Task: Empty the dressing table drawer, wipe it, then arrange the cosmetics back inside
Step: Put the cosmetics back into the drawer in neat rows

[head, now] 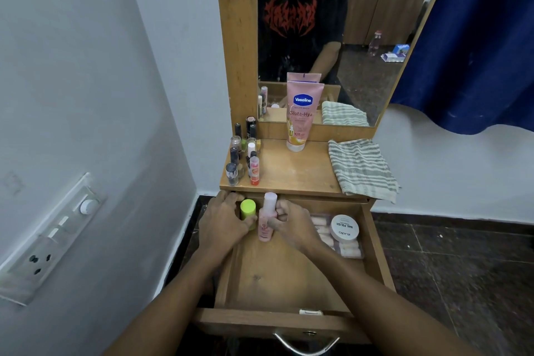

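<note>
The wooden drawer (289, 277) is pulled out below the dressing table top. At its back left, my left hand (221, 222) grips a bottle with a lime-green cap (248, 209). Beside it, my right hand (291, 224) holds a pale pink bottle (267, 218) upright. A round white nail polish remover tub (344, 228) rests on a clear pack of pink tubes (332, 237) at the drawer's right side. A small white item (310, 312) lies at the drawer's front wall.
On the table top (291, 170) stand several nail polish bottles and lip balms (244, 153) at the left, a pink Vaseline tube (302, 115) against the mirror, and a striped cloth (361, 167) at the right. A wall with a switchboard (52, 237) is at the left.
</note>
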